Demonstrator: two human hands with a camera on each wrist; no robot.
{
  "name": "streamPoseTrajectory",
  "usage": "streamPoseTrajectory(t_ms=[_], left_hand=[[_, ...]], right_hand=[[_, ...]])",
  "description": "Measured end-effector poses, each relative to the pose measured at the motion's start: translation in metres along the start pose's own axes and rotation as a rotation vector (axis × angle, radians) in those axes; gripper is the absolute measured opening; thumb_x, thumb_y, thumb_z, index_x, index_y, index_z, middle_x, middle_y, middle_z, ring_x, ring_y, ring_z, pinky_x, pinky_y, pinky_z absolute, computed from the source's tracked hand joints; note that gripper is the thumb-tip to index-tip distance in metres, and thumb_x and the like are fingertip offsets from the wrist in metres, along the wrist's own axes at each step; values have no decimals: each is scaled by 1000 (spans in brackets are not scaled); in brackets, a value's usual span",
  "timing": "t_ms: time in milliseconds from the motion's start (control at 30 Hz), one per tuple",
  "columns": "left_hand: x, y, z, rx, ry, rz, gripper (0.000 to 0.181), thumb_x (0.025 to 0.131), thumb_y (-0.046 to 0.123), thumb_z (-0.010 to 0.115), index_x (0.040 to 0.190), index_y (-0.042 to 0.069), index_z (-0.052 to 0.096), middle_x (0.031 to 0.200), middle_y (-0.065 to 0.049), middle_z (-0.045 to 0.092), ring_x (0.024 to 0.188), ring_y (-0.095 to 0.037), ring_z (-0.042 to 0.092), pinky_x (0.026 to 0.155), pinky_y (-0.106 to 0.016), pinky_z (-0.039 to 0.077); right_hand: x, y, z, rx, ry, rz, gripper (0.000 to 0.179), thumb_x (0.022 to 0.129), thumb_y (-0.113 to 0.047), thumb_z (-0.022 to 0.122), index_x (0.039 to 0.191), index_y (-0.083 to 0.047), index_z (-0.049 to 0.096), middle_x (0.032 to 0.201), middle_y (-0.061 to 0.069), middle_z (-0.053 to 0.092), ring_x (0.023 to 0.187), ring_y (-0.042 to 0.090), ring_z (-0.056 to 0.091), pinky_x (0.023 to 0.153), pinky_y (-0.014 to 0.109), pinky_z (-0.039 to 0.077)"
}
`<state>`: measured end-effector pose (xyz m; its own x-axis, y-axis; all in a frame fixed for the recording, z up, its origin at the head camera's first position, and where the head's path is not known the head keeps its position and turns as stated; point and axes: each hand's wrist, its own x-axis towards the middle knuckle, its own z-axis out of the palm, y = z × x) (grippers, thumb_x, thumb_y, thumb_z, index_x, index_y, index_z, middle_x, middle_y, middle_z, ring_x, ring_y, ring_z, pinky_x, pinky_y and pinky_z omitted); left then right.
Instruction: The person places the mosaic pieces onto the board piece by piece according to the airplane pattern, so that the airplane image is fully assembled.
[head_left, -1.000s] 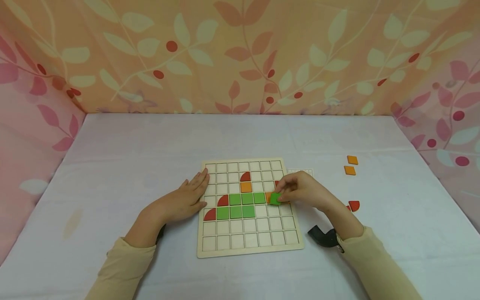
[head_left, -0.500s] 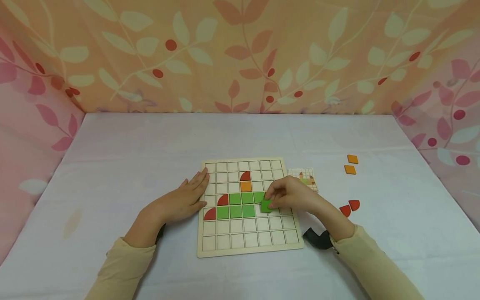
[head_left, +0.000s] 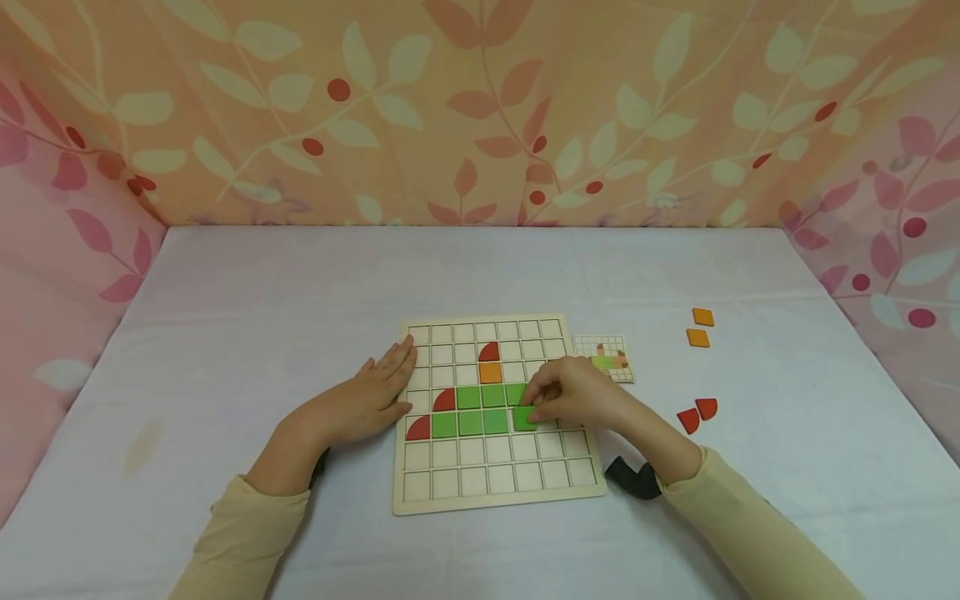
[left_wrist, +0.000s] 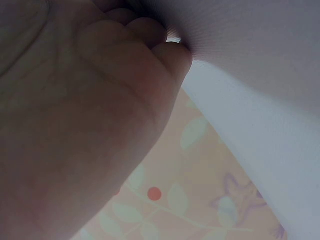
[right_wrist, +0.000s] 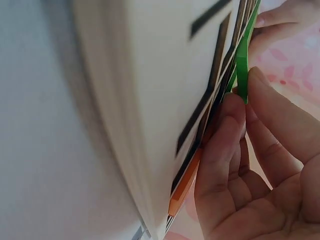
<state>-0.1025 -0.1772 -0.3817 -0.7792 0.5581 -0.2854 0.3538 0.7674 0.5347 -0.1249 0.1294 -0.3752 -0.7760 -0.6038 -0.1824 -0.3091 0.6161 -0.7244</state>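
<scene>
A pale wooden grid board (head_left: 498, 481) lies on the table, with red quarter-circle, orange and green square tiles set in its cells. My right hand (head_left: 573, 393) pinches a green square tile (head_left: 524, 418) between thumb and fingers over the row of green tiles. In the right wrist view this green tile (right_wrist: 242, 70) stands slightly tilted off the board, and an orange tile (right_wrist: 185, 182) shows below the fingers. Straight-fingered, my left hand (head_left: 367, 396) rests against the board's left edge, holding nothing. The right hand hides some cells on the board's right side.
A small pattern card (head_left: 621, 369) lies beside the board's right edge, partly behind the right hand. Farther right are two orange square tiles (head_left: 698, 338) and two red quarter-circle tiles (head_left: 688, 421). A patterned cloth (head_left: 480, 125) hangs behind the white table.
My right hand has carried the green tile left and toward me, to the right end of the lower green row. The card has come into view. My left hand stays put.
</scene>
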Motion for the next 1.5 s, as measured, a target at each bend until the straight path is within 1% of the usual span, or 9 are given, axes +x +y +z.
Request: streamPoseTrajectory(t_ms=[333,533,833,933,1033,1133,1267,1400,1500], left_hand=[[0,0,0,-1,3,5,69,99,19,47,149,-5,7,157,-17,-4,143,-33,1,112,-55,7],[0,-1,0,-2,1,8,68,99,19,47,149,-4,7,157,-17,-4,143,-33,1,112,-54,7],[0,-1,0,4,3,3,68,99,18,47,149,-5,7,157,-17,-4,143,-34,1,112,-54,7],[0,0,0,6,3,5,68,99,18,47,149,-5,7,157,-17,-4,143,-34,1,112,-55,7],[0,0,0,3,1,4,68,99,19,47,149,-5,7,157,-17,-4,143,-34,1,112,-55,7],[0,0,-1,1,-1,4,68,99,19,47,149,-5,7,157,-17,-4,143,-33,0,112,-54,7],[0,0,-1,3,-2,5,68,99,19,47,149,-5,7,157,-17,-4,143,-34,0,112,-54,7],[0,1,-1,4,0,7,68,99,18,47,149,-5,7,157,-18,-3,143,-34,1,112,-55,7],[0,1,-1,5,2,9,68,99,18,47,148,-6,8,156,-18,-3,143,-34,1,112,-55,7]], right_hand=[[0,-2,2,-15,-1,-5,12,74,-5,79,85,-8,73,78,-6,65,72,6,60,67,23,51],[-2,-2,0,31,-12,21,12,75,-3,78,85,-7,72,77,-5,65,72,9,60,67,24,52],[-3,-1,0,96,-26,15,11,76,-2,76,86,-5,71,78,-4,66,72,11,61,67,25,52],[-4,2,-3,118,-17,22,11,76,-3,76,87,-5,72,79,-2,67,72,12,62,67,26,52],[-8,7,-9,154,13,46,12,77,-4,76,88,-4,72,81,1,69,73,14,63,67,26,52],[-13,13,-17,195,53,98,14,77,-6,76,90,-3,72,84,3,70,75,17,64,69,26,51],[-22,25,-32,255,108,170,18,78,-6,75,95,-1,70,88,7,70,79,19,64,70,26,51],[-32,40,-49,302,180,217,23,81,-7,73,100,3,68,89,11,69,79,19,66,70,28,54],[-40,49,-62,283,244,248,27,82,-10,73,103,5,66,90,12,68,78,18,65,70,27,54]])
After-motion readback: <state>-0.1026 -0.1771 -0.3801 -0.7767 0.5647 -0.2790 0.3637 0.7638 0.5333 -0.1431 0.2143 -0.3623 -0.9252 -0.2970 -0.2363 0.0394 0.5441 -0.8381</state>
